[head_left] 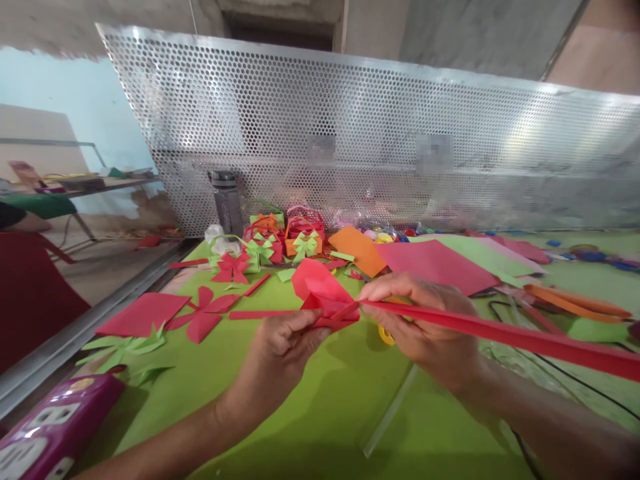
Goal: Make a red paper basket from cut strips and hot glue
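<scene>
Between the thumb and fingers of my left hand (293, 340) is a folded red paper piece (320, 283), held above the green tabletop (320, 413). Its far flap stands up, and the near part forms a small pocket. My right hand (430, 327) pinches one end of a long red paper strip (505, 331), which runs off to the right edge. That end meets the right corner of the folded piece; whether they are joined I cannot tell. Partly behind my right hand lies a yellow ring (386, 335). A clear stick (390, 413) rests below it.
Small paper baskets with bows (304, 245) stand at the back beside a dark bottle (227, 203). Red cutouts (203, 313) lie left, near a purple power strip (65, 423). Coloured sheets (440, 260) and an orange-handled tool (575, 303) lie right. A perforated metal panel (350, 113) rises behind.
</scene>
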Motion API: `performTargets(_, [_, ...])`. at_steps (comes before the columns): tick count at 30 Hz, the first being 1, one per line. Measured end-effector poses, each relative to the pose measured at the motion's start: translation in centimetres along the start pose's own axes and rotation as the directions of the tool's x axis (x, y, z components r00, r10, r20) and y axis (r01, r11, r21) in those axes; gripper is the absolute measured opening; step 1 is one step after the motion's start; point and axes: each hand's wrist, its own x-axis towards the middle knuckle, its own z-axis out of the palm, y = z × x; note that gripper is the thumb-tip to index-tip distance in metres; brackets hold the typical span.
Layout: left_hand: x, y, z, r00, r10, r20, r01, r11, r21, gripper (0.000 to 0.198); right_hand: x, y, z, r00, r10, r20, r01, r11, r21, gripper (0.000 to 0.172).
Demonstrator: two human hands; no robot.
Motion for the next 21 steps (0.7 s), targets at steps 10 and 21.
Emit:
performTargets(10, [0.16, 0.32, 0.12, 1.000, 0.013, 0.025, -0.013, 1.000, 0.017, 0.019, 0.19, -0.21, 0.02, 0.999, -0.028, -0.026, 0.028, 1.000, 0.007, 0.008])
performTargets(21, [-0.06, 0.21, 0.21, 0.999, 0.001, 0.042, -0.001, 1.000, 0.017, 0.021, -0.02, -0.13, 0.43, 0.999, -0.041, 0.015, 0.041, 0.999, 0.018, 0.007])
